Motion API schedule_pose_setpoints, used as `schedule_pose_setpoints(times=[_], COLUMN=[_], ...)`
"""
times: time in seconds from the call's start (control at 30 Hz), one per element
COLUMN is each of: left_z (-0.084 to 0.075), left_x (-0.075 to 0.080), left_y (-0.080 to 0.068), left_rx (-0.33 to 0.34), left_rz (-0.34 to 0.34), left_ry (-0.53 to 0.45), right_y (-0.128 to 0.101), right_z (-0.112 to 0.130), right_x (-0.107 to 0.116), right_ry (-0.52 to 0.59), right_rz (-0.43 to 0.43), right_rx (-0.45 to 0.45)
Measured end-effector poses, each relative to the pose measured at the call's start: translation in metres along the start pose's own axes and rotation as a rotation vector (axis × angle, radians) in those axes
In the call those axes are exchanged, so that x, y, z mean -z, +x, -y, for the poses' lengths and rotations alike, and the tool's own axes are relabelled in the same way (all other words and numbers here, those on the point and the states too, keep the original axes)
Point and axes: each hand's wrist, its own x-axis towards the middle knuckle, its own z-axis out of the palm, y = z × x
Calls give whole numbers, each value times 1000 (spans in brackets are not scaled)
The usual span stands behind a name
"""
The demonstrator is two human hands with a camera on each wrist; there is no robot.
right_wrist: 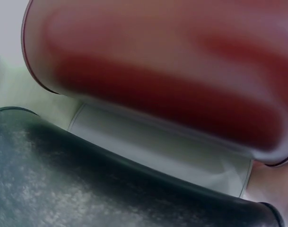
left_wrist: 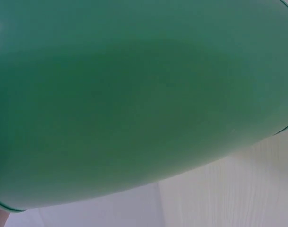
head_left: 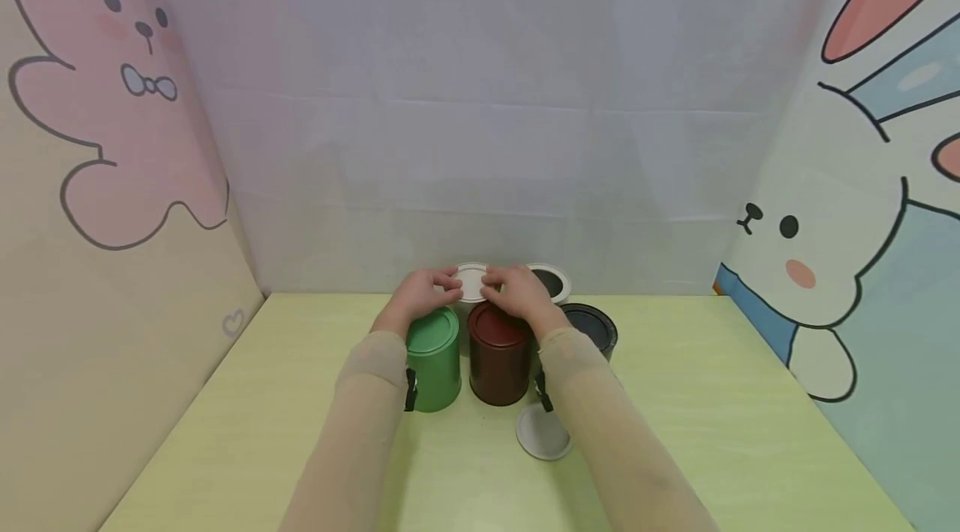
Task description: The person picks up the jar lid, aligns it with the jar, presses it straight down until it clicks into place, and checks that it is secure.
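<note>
Left hand point(head_left: 422, 292) and right hand point(head_left: 521, 292) pinch a white lid point(head_left: 472, 282) with curled fingers at twelve o'clock; its can hidden behind green can point(head_left: 433, 358) and brown can point(head_left: 498, 353)

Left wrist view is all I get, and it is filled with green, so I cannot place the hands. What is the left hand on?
Observer: The left hand touches a white lid on a can behind the green can.
Operator: And the right hand?
Observer: The right hand touches the same lid from the other side.
Operator: Anything beside the green can?
Observer: A dark red can stands to its right, lid on.
</note>
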Motion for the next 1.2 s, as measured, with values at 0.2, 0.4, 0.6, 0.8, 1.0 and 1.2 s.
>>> schedule_pose_setpoints(times=[0.2,0.4,0.6,0.8,1.0,1.2], left_z=[-2,-5,-11,-6,-3,-5], left_x=[0,3,5,3,2,3], left_y=[1,2,1,3,2,-1], left_rx=[-9,-51,-67,-46,-60,-77], left_rz=[-12,-35,-3,37,32,36], left_ry=[15,54,48,19,7,13], right_y=[-1,-2,-1,-1,-4,-4], right_z=[0,5,10,7,8,9], right_x=[1,5,5,1,3,4], right_ry=[27,19,2,-16,-4,-5], right_rz=[-11,-31,-31,-18,-9,-1], right_rx=[6,16,16,-2,-10,-14])
